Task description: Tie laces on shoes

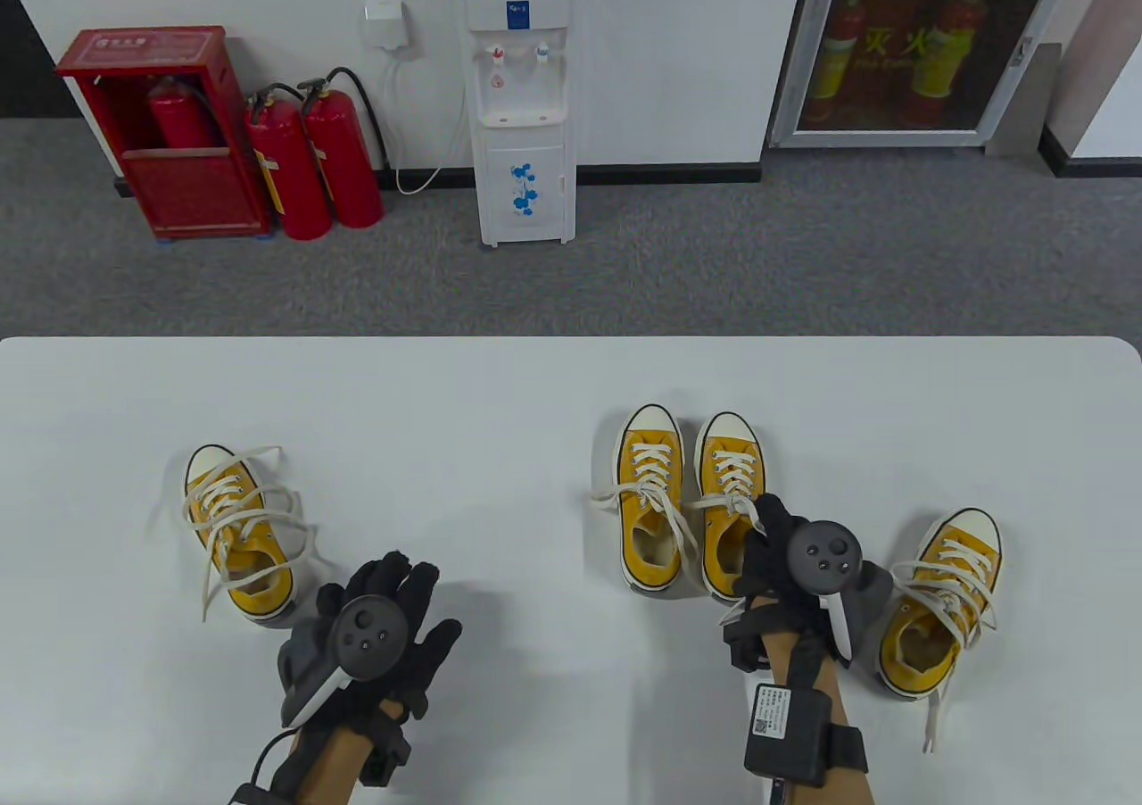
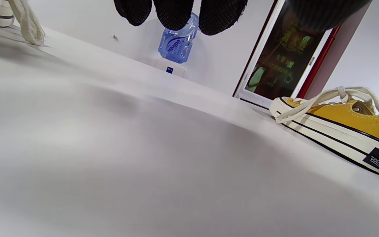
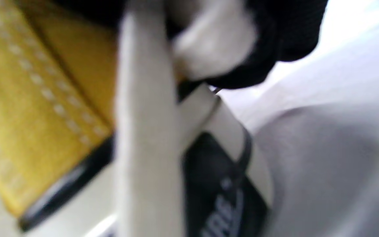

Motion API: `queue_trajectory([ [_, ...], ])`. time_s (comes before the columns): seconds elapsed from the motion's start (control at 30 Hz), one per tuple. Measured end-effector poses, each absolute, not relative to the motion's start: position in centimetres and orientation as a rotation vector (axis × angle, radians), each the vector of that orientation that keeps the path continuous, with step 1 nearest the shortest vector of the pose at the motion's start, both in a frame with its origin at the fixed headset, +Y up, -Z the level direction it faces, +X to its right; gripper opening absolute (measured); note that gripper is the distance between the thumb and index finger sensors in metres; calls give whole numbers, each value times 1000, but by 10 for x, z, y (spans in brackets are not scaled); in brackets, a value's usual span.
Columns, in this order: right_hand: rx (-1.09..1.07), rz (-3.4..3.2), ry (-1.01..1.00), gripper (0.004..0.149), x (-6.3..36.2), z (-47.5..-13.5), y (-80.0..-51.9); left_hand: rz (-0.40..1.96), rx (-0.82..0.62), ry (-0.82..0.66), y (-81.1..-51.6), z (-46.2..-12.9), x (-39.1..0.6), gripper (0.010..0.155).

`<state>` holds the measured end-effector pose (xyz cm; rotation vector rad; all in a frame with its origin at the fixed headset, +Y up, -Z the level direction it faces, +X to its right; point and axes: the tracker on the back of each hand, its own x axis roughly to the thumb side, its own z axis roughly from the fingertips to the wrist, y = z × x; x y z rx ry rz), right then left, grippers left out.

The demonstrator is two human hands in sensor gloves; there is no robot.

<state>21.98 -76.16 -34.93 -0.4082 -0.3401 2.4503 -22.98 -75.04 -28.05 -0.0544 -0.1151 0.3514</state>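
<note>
Table view: white smooth table (image 1: 500, 412) with rounded far corners. Four yellow canvas low-tops with cream rubber toe caps and flat cream laces. Left shoe (image 1: 236, 533) sits alone, laces loose and splayed over the tabletop. Centre pair: centre-left shoe (image 1: 652, 497) and centre-right shoe (image 1: 730, 493) side by side, just about touching, toes pointing away. Far-right shoe (image 1: 944, 604) is angled, laces trailing toward the near edge. Left hand (image 1: 393, 631) in black knit glove hovers over bare table just beside the left shoe's heel, fingers straight and spread, holding nothing. Right hand (image 1: 781, 546) is at the heel of the centre-right shoe, fingers curled down onto it. Behind the table: white water dispenser (image 1: 513, 100), red fire extinguishers (image 1: 312, 162), red cabinet (image 1: 169, 131).

Left wrist view: three black mesh-knit fingertips (image 2: 173, 13) hang in from the top, apart, touching nothing. A yellow shoe side-on at right, cream sole with black stripe, black heel patch reading partly "COOL". Blue bottle label is unreadable.

Right wrist view: heavily blurred. Gloved fingers (image 3: 275, 39) are pinching a flat cream lace (image 3: 143, 131) against the yellow canvas with its white stitching. Black heel patch below, text illegible.
</note>
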Motion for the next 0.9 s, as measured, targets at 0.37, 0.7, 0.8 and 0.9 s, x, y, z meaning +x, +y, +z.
queue_trajectory([
  [0.37,-293,2564,-415,71,193,-322,-735,350,-36,-144,-747,-277,-224,78],
  [0.7,89,2761,-381,83,126,-297,-715,350,-30,-158,-747,-277,-223,78],
  [0.8,194,2807,-332,86,105,-285,-714,348,-27,-151,-746,-277,-224,78],
  [0.9,264,2811,-306,87,92,-277,-718,352,-29,-148,-746,-277,-224,78],
])
